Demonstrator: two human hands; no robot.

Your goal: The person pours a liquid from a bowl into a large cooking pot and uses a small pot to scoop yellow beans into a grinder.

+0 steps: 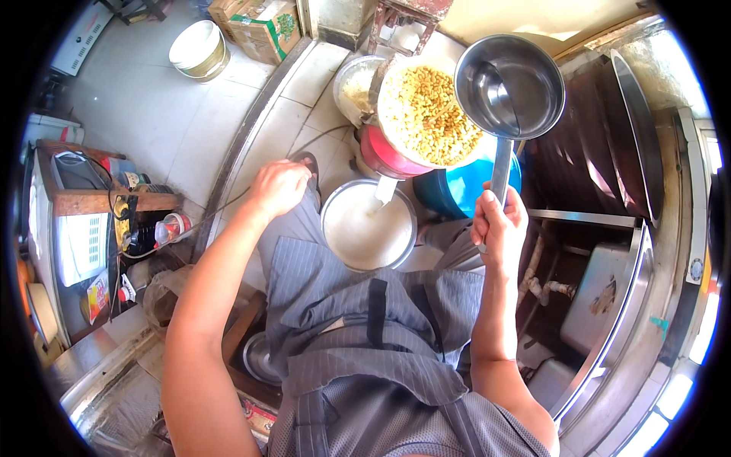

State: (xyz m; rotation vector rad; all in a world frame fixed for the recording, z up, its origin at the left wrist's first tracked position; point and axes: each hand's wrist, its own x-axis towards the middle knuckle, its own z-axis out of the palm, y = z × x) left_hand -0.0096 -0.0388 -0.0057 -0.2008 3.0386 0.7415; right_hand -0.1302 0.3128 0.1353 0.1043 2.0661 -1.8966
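My right hand [500,231] grips the handle of a metal dipper [537,91], raised beside the hopper. A curved line crosses the dipper's inside; whether it holds liquid I cannot tell. The white hopper [384,123] is heaped with yellow soaked beans [428,114] that look like soybeans. It sits on a red grinder body [388,157], whose white spout [386,190] points down into a round metal pot [414,234]. Pale, foamy liquid [365,234] fills much of that pot, between my legs. My left hand [280,185] rests on my knee, its fingertips partly hidden.
A blue bucket [442,191] stands right of the pot, and a metal basin [342,85] behind the grinder. A cable [325,132] runs leftward across the floor. At right are a metal sink frame [582,216] and a large dark vessel [588,148]. A white bucket [197,51] stands farther off.
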